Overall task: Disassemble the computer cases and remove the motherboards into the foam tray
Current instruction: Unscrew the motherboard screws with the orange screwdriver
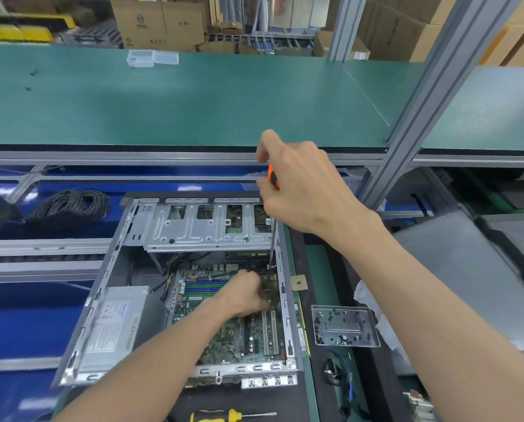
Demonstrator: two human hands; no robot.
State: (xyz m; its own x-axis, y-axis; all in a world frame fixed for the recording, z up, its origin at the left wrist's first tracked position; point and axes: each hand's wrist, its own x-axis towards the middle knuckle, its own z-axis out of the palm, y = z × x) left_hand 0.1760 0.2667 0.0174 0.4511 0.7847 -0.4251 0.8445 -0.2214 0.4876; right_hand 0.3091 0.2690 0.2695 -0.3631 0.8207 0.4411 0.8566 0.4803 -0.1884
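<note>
Orange-handled long-shaft screwdriver [273, 208] gripped by right hand [303, 184], tip at green motherboard [239, 339] corner; left hand [245, 295] rests on board, grip indiscernible. Slip could gouge traces.

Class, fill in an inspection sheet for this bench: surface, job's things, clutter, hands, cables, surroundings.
Surface: green mat beside the case.
Job's things: open computer case; motherboard inside; foam tray, nothing seen.
Clutter: clear screw tray; yellow screwdriver.
Hands: right hand grips orange screwdriver; left hand rests on the motherboard.
Cables: black coil.
Surroundings: green shelf; cardboard boxes.
</note>
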